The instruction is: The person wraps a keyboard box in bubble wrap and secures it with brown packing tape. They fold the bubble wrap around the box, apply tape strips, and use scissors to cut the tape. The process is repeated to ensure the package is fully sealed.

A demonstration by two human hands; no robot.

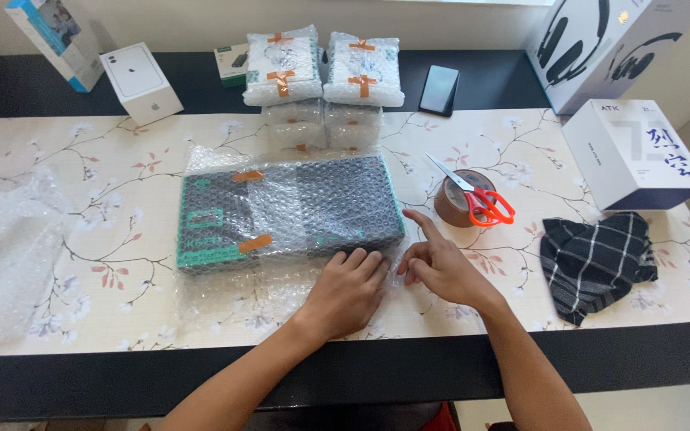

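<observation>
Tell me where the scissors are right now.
In the head view, the red-handled scissors lie on top of the brown tape roll, to the right of the bubble-wrapped box and just beyond the right hand, left of the checked cloth.

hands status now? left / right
Left hand: fingers curled, pressing the clear bubble wrap around the long dark teal-edged box; grips nothing.
Right hand: open, forefinger extended, empty.

A home packing table: floral tablecloth, bubble-wrapped parcels, tape roll, scissors, product boxes.
</observation>
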